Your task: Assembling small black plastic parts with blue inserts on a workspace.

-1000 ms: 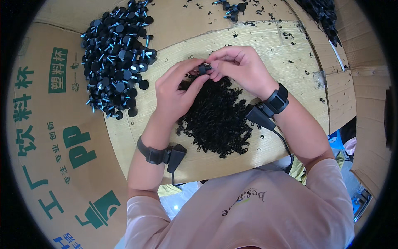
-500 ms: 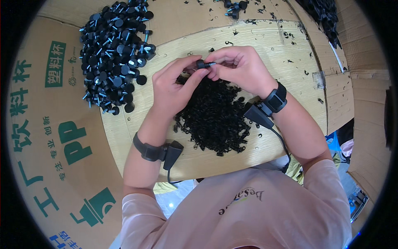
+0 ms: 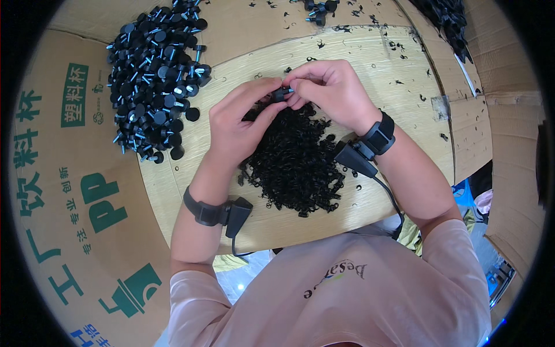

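My left hand (image 3: 240, 124) and my right hand (image 3: 329, 92) meet above a heap of small black ring-shaped parts (image 3: 295, 159). Between the fingertips of both hands is one small black knob screw (image 3: 281, 93) with a pale blue tip. Both hands pinch it together. A black strap with a small box sits on each wrist, with a cable running from the right one.
A large heap of black knob screws (image 3: 153, 81) with blue shafts lies at the upper left. All rests on a pale board (image 3: 370, 63) over cardboard boxes (image 3: 63, 191) with green print. A few loose screws (image 3: 315, 8) and black bits lie at the top.
The hands stay together on the small screw above the black heap; the fingers have shifted slightly. The view has tilted a little.
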Demonstrator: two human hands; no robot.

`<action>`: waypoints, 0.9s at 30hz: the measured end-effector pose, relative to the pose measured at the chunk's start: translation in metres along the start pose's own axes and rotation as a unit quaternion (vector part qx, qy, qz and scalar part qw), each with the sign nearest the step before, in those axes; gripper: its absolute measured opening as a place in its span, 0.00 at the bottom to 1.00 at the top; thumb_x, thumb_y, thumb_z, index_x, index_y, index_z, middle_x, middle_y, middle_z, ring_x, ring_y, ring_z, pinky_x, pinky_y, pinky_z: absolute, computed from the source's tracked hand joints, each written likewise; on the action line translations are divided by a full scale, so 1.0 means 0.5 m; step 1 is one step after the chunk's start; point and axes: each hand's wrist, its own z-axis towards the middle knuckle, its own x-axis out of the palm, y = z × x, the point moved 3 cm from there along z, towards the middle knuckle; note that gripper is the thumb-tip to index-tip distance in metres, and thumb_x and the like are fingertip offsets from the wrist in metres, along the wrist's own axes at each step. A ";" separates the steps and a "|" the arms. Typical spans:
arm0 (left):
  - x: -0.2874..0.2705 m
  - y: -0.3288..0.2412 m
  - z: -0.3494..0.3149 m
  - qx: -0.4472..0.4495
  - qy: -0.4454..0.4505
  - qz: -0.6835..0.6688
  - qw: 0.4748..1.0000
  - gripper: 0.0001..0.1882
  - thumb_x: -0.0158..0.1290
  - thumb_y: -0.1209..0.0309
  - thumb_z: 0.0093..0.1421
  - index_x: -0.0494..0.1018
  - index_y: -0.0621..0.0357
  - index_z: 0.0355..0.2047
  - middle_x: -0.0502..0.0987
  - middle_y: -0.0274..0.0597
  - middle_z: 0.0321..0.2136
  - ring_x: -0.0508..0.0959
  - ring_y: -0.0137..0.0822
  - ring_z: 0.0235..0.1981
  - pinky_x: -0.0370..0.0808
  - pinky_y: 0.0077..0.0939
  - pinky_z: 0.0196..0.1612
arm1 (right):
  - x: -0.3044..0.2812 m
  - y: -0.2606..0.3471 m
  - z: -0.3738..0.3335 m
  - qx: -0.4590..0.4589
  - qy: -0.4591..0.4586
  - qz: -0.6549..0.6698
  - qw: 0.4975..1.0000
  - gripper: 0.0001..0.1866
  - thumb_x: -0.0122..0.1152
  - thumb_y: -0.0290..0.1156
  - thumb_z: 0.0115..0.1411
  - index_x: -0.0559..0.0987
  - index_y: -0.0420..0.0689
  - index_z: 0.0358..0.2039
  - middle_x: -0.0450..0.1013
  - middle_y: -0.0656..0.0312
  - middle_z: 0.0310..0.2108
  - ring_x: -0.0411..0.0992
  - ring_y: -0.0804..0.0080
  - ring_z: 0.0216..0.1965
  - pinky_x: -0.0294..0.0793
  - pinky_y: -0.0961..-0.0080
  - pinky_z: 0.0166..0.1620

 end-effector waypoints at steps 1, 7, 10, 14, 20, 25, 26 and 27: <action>0.002 0.001 0.000 0.000 0.001 -0.001 1.000 0.16 0.63 0.81 0.49 0.77 0.63 0.40 0.80 0.46 0.37 0.81 0.37 0.36 0.79 0.25 0.41 | -0.002 -0.001 0.001 0.000 0.003 0.017 1.000 0.10 0.57 0.24 0.59 0.80 0.32 0.38 0.78 0.56 0.28 0.78 0.76 0.29 0.77 0.83 0.34; -0.001 0.005 -0.001 0.036 -0.009 -0.009 0.999 0.16 0.61 0.83 0.49 0.77 0.63 0.40 0.79 0.48 0.40 0.81 0.37 0.39 0.78 0.25 0.42 | 0.004 0.000 0.001 0.001 0.025 0.046 0.999 0.10 0.56 0.25 0.61 0.78 0.33 0.40 0.78 0.56 0.29 0.78 0.75 0.30 0.78 0.81 0.36; -0.003 0.007 -0.003 0.013 -0.020 -0.021 0.999 0.16 0.61 0.83 0.49 0.77 0.63 0.40 0.79 0.48 0.40 0.81 0.37 0.38 0.78 0.25 0.42 | 0.010 -0.001 -0.003 -0.040 0.041 0.030 0.998 0.10 0.56 0.23 0.61 0.78 0.34 0.42 0.78 0.56 0.31 0.78 0.75 0.32 0.78 0.80 0.38; -0.004 0.013 -0.005 -0.038 -0.042 -0.057 0.997 0.16 0.62 0.83 0.48 0.77 0.64 0.39 0.79 0.47 0.39 0.80 0.36 0.38 0.78 0.24 0.41 | 0.015 0.003 -0.007 -0.075 0.028 -0.065 0.995 0.10 0.58 0.21 0.60 0.78 0.34 0.43 0.78 0.57 0.32 0.77 0.76 0.32 0.78 0.80 0.39; -0.004 0.004 0.001 0.037 -0.019 0.020 0.999 0.14 0.63 0.82 0.47 0.79 0.63 0.36 0.79 0.45 0.38 0.81 0.36 0.37 0.78 0.22 0.40 | 0.008 0.008 -0.002 -0.045 0.016 -0.050 0.998 0.07 0.59 0.25 0.60 0.79 0.35 0.37 0.78 0.58 0.28 0.76 0.77 0.28 0.77 0.82 0.35; -0.014 -0.023 0.000 0.118 -0.039 0.046 0.991 0.13 0.64 0.82 0.46 0.79 0.63 0.35 0.80 0.45 0.37 0.81 0.36 0.37 0.79 0.24 0.40 | -0.004 0.027 -0.008 0.070 0.056 0.137 0.987 0.07 0.53 0.26 0.64 0.76 0.36 0.36 0.77 0.57 0.27 0.76 0.75 0.27 0.78 0.79 0.33; -0.016 -0.021 -0.004 0.097 -0.057 -0.003 0.994 0.14 0.63 0.85 0.46 0.78 0.66 0.35 0.79 0.48 0.39 0.80 0.38 0.39 0.79 0.26 0.42 | -0.004 0.028 -0.013 0.106 0.062 0.220 0.968 0.07 0.52 0.26 0.65 0.75 0.36 0.36 0.76 0.57 0.27 0.76 0.74 0.27 0.78 0.77 0.33; -0.021 -0.017 -0.008 0.079 -0.079 -0.049 0.993 0.14 0.62 0.87 0.46 0.77 0.68 0.36 0.78 0.51 0.41 0.79 0.39 0.42 0.79 0.28 0.44 | -0.004 0.036 -0.012 0.096 0.070 0.213 0.970 0.07 0.52 0.26 0.65 0.75 0.36 0.36 0.76 0.57 0.27 0.76 0.74 0.27 0.78 0.77 0.33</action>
